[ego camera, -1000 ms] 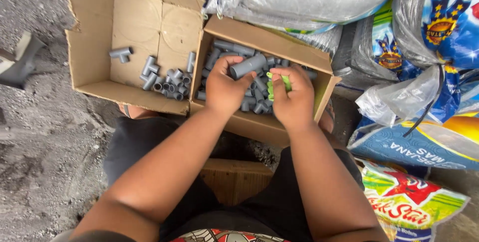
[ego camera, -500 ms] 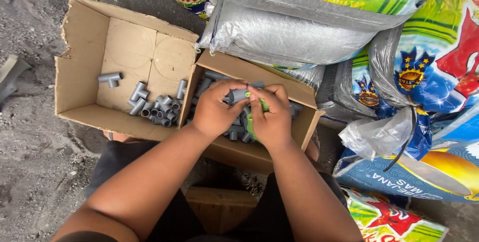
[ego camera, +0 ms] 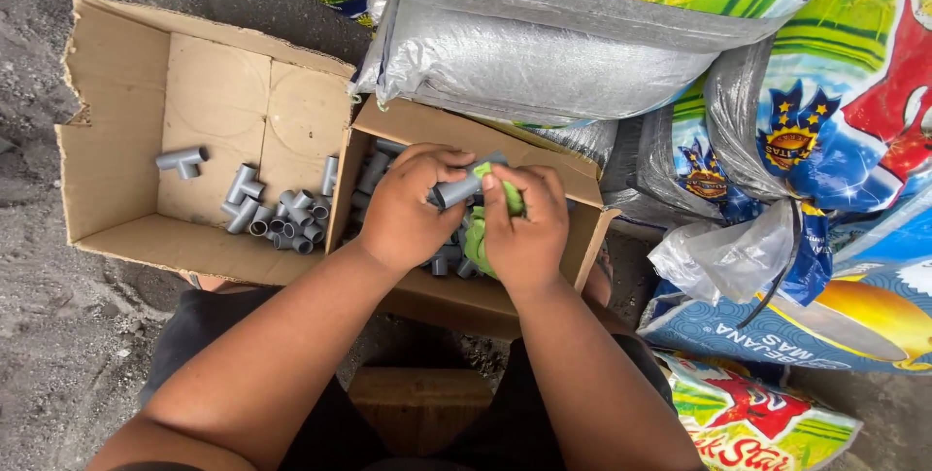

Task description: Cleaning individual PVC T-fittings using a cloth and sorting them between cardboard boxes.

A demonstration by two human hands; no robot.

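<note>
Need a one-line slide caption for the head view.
Left hand holds a grey pipe fitting while right hand presses a green cloth to it, above a cardboard box of fittings.

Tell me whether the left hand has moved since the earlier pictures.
Cannot tell: the left hand sits over the right-hand cardboard box in every picture, and the camera itself shifts.

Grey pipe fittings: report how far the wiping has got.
Looks done: a cluster of grey fittings lies in the left cardboard box. In hand: the left hand holds one grey fitting while the right hand presses a green cloth to it, above the right box. Left: more fittings show in that box; the hands hide how many.
</note>
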